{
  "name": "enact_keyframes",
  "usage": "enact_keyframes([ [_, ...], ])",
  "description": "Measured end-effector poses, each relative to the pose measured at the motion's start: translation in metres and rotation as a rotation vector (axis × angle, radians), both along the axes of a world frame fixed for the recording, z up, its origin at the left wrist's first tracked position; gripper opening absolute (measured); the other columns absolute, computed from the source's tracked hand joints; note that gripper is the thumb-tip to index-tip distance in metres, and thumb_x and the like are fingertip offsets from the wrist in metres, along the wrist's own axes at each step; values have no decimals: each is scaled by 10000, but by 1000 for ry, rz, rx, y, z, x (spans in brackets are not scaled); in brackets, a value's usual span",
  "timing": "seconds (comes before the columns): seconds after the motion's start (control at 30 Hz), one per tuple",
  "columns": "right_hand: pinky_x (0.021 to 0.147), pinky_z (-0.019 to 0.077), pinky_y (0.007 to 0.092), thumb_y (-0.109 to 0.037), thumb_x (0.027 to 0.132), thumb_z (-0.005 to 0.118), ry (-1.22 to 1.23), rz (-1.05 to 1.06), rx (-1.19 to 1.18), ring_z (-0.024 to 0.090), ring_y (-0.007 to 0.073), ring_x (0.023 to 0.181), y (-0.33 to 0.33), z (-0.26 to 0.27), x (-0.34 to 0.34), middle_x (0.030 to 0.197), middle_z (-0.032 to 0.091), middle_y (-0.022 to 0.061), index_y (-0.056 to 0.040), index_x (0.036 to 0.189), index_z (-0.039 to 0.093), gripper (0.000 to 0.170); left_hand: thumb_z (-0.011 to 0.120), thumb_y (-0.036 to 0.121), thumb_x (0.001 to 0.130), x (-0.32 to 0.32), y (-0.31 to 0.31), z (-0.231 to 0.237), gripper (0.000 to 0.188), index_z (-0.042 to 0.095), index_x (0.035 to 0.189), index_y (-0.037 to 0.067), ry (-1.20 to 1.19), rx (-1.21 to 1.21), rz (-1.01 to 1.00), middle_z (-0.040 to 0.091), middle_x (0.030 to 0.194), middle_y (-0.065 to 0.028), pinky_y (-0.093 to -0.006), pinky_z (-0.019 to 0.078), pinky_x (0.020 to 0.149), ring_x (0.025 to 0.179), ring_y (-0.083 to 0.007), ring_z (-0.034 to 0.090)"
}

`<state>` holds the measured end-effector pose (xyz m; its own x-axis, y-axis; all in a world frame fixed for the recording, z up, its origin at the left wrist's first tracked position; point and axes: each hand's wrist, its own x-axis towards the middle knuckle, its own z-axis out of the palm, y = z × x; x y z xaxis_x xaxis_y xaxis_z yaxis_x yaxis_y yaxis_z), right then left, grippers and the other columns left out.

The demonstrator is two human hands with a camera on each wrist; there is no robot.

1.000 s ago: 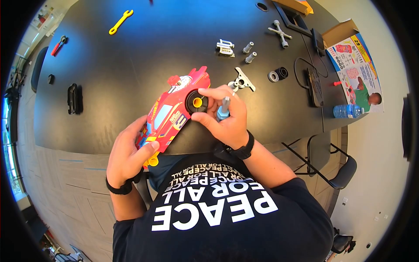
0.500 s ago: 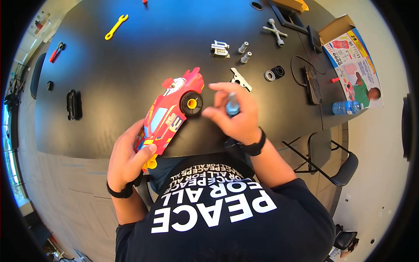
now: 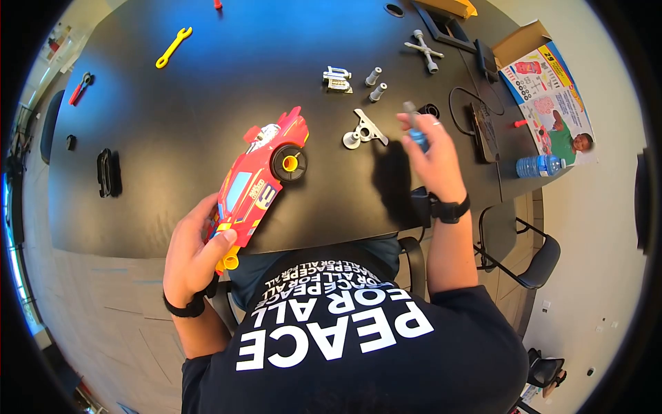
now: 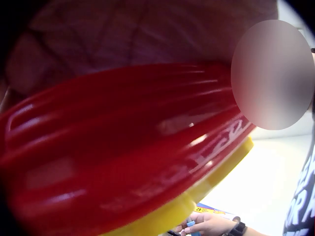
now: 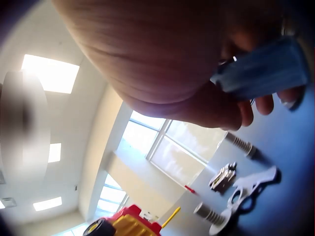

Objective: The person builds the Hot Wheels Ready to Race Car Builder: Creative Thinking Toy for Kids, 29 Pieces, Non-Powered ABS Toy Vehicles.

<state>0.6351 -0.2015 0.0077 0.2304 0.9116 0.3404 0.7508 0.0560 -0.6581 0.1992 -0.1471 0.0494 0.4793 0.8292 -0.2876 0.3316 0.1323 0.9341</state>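
My left hand point(image 3: 192, 259) grips one end of a red toy car point(image 3: 243, 190), thumb on its side, held over the table's near edge. A black wheel point(image 3: 289, 163) with a yellow hub sits on the car's side. The car's red body point(image 4: 118, 142) fills most of the left wrist view. My right hand point(image 3: 436, 155) holds a blue-handled tool point(image 3: 418, 138) with a grey shaft against its palm. Its fingertips are right by a black ring point(image 3: 429, 110); the grey ring beside it is hidden. In the right wrist view the tool's blue handle point(image 5: 268, 69) lies across the fingers.
A grey bracket point(image 3: 370, 127), grey pegs point(image 3: 376, 92) and a chrome engine piece point(image 3: 338, 80) lie mid-table. Beyond are a cross wrench point(image 3: 424, 51) and a yellow wrench point(image 3: 174, 47). A water bottle point(image 3: 540, 165) and printed box point(image 3: 545, 96) stand right.
My right hand has left the car's wheel and moved right to the rings, carrying the blue-handled tool. The wheel stays on the car, which my left hand still holds, slightly lower left.
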Motion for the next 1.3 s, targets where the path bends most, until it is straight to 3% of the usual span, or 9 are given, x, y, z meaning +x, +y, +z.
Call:
enact_keyframes([
  [0.3,866,552,431,-106,885,888,-86,150,-78,690,339,988,33,-1,-26,1021,701,129,-46,1290,753,431,731,268,927,0,0,2,688,584,1469,-131,15,27,-4,762,1166,-177,-335,576,914,987,-170,711],
  [0.4,966,570,450,-137,938,849,-84,-160,-42,713,365,1089,48,-4,-25,1217,710,175,-100,1306,790,374,738,271,923,-1,-1,-2,697,586,1474,-129,9,16,11,765,1180,-182,-337,578,923,992,-175,717],
  [0.53,1104,559,467,-147,963,816,-174,-62,-110,683,406,1315,60,-29,-7,1463,678,232,-128,1383,787,421,743,275,920,-1,-1,0,705,587,1477,-128,29,35,2,767,1187,-184,-339,579,925,993,-177,720],
  [0.63,1100,554,499,-135,954,820,-185,-74,-51,683,421,1309,68,-38,-5,1468,690,227,-113,1353,792,400,747,276,919,-1,-1,-1,707,589,1477,-128,20,41,1,767,1186,-185,-342,579,923,993,-179,722],
  [0.77,1007,572,387,-68,943,838,136,-14,-3,741,268,1125,55,-3,-16,1285,768,112,-28,1303,769,368,756,294,906,-1,-1,1,719,595,1467,-125,66,78,6,771,1175,-221,-372,580,936,991,-229,741],
  [0.8,870,562,295,-56,988,822,424,43,-28,701,129,968,48,9,-29,1092,770,35,-32,1298,773,314,760,304,902,-1,-1,1,724,598,1463,-124,85,93,-3,771,1171,-237,-382,580,942,993,-251,748],
  [0.87,571,423,193,-112,1066,775,769,235,-190,583,9,718,30,39,-52,989,770,20,-76,1331,783,268,764,313,896,-2,-2,-2,728,600,1458,-122,97,103,0,771,1168,-246,-390,580,946,999,-266,753],
  [1.03,557,434,199,-168,1109,730,932,623,-363,581,24,688,13,50,-96,908,785,35,-41,1356,779,282,776,335,883,2,-1,2,733,612,1446,-104,132,115,-20,774,1169,-250,-403,579,954,1015,-294,763],
  [1.3,658,496,264,-100,1064,743,840,364,-327,587,52,688,14,42,-120,850,707,-3,-50,1254,724,198,813,394,872,3,-10,-1,747,641,1439,-60,231,235,-7,776,1195,-260,-457,578,968,1072,-426,759],
])
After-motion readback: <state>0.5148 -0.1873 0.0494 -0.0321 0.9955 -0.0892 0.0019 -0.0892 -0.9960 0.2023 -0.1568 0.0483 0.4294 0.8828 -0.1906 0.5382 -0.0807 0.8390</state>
